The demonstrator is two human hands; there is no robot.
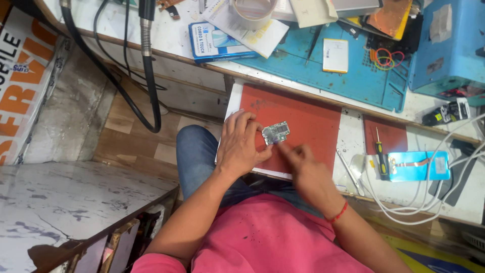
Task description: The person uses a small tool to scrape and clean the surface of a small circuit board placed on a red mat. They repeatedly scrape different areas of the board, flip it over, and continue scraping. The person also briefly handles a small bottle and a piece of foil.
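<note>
Left hand [241, 144] fingers curled in a pinch, right hand [305, 164] beside it, forefinger extended, blurred

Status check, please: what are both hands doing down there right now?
Left hand pinching small circuit board over red mat. Right hand fingertip at board's edge. Nothing blocking.

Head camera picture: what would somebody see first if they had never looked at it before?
Probably the small circuit board in the middle, pinched in the left hand over a red mat, with the right hand pointing a finger at it. Next, the bright blue mat behind and the blue phone lying at the right.
</note>
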